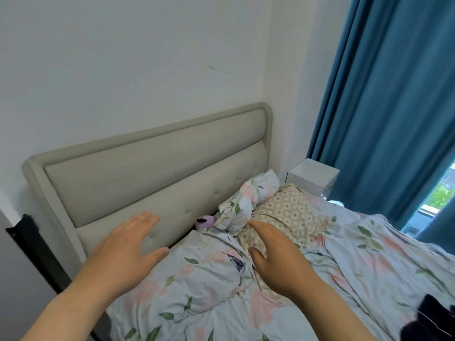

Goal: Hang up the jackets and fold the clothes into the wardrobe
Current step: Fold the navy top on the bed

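Both my hands are stretched out over the head of a bed, fingers straight and holding nothing. My left hand (128, 244) hovers in front of the padded beige headboard (157, 178). My right hand (273, 252) is above a floral pillow (206, 274) and a beige patterned pillow (288, 215). A dark garment (433, 318) lies on the floral duvet (369, 262) at the lower right corner, partly cut off by the frame. No wardrobe or hanger is in view.
A rolled floral pillow (246, 200) leans on the headboard, with a small purple toy (205, 221) beside it. A white bedside cabinet (312, 177) stands by blue curtains (384, 107). A black bar (37, 252) runs along the bed's left side.
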`<act>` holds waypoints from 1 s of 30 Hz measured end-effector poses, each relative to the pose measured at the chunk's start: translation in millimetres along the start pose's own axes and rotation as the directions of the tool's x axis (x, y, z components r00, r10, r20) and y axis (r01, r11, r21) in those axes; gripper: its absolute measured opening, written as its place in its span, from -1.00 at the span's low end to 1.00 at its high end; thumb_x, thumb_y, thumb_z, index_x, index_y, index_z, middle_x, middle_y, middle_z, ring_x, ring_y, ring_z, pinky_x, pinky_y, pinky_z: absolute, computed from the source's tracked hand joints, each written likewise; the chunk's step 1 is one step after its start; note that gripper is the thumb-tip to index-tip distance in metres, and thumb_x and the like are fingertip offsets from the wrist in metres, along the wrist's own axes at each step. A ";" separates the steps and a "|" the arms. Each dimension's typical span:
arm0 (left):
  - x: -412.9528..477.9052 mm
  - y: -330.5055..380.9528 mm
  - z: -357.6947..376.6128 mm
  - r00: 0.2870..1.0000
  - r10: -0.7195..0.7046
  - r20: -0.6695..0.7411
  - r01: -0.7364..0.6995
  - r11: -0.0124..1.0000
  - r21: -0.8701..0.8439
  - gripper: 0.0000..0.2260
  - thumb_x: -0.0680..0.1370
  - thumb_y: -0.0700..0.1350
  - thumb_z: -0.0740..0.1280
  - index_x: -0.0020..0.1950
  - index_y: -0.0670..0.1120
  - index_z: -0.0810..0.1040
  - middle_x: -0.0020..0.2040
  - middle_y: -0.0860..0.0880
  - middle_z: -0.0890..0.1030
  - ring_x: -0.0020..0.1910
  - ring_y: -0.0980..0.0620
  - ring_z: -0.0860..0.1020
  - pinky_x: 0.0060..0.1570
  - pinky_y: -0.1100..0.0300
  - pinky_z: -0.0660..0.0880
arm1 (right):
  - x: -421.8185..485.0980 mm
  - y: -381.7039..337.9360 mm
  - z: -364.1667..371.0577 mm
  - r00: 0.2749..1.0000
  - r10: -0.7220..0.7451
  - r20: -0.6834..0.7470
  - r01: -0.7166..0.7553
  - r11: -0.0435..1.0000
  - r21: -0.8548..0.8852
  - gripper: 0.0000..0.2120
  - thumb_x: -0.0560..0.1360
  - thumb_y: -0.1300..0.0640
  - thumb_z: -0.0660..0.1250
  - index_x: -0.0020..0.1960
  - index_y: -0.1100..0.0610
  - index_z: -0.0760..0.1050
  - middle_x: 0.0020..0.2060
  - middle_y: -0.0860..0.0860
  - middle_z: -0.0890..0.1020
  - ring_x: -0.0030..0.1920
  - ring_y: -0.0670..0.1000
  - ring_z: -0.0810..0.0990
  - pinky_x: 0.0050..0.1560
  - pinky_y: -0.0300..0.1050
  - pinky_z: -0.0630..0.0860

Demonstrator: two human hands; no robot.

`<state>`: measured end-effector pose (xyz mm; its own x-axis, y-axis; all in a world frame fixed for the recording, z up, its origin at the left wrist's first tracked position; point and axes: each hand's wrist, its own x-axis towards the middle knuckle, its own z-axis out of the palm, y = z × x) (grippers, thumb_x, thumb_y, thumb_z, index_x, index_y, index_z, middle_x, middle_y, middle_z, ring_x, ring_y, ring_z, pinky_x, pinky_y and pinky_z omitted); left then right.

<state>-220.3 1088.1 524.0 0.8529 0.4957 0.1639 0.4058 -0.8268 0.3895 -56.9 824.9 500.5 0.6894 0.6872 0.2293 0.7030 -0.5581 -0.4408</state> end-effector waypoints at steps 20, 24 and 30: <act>56.1 104.4 102.1 0.862 0.430 0.268 -0.348 0.887 -0.304 -0.38 0.44 0.16 0.44 0.47 0.14 0.35 0.45 0.17 0.38 0.42 0.10 0.35 0.31 0.14 0.32 | -152.5 55.3 -35.6 0.796 0.603 -0.051 -0.605 0.788 -0.112 -0.46 0.64 -0.07 0.15 0.57 -0.12 0.07 0.52 -0.20 0.19 0.51 -0.15 0.16 0.44 -0.26 0.12; 43.3 129.4 135.0 0.786 0.483 0.385 -0.351 0.862 -0.366 -0.38 0.45 0.16 0.44 0.48 0.16 0.33 0.47 0.13 0.37 0.40 0.05 0.39 0.32 0.08 0.36 | -199.2 47.5 -37.8 0.708 0.703 -0.067 -0.705 0.698 -0.121 -0.46 0.64 -0.04 0.18 0.57 -0.08 0.10 0.51 -0.18 0.23 0.51 -0.11 0.19 0.46 -0.22 0.18; 12.5 185.1 161.0 0.660 0.625 0.417 -0.450 0.773 -0.447 -0.39 0.46 0.17 0.42 0.48 0.14 0.34 0.48 0.13 0.35 0.43 0.06 0.35 0.35 0.08 0.31 | -268.0 39.8 -66.2 0.575 0.800 -0.173 -0.818 0.567 -0.097 -0.46 0.63 -0.03 0.20 0.56 -0.08 0.14 0.50 -0.18 0.25 0.48 -0.13 0.21 0.36 -0.33 0.13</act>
<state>-81.7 898.4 452.2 0.9534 -0.3004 -0.0261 -0.2169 -0.7435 0.6326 -202.1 587.7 478.9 0.9887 -0.1319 -0.0711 -0.1486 -0.9237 -0.3532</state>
